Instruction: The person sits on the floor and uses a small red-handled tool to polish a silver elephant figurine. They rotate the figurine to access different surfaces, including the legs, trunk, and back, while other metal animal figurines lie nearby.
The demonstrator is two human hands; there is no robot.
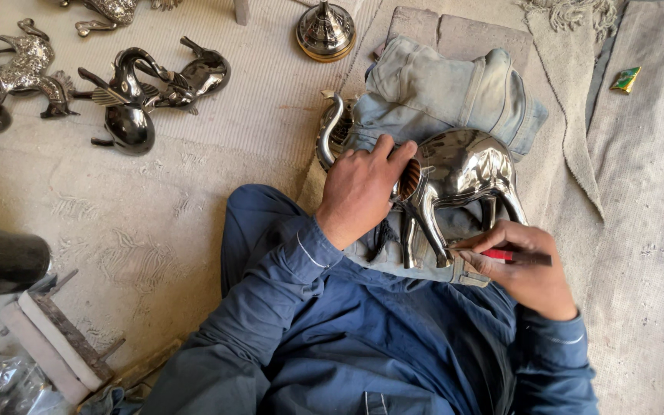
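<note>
Hands at work on a polished metal elephant (463,173): left hand (359,188) clamps its head, right hand (528,265) pinches a red-handled tool (512,256) at the legs, body already gleaming, finished swans (144,88) lying nearby.

That elephant figure (463,165) is mirror-glossy polished metal, sitting on faded, soft denim cloth (439,88). Floor mat (194,200) looks rough and matt, woven I think. Swan figures (140,92) are shiny metal too.
</note>
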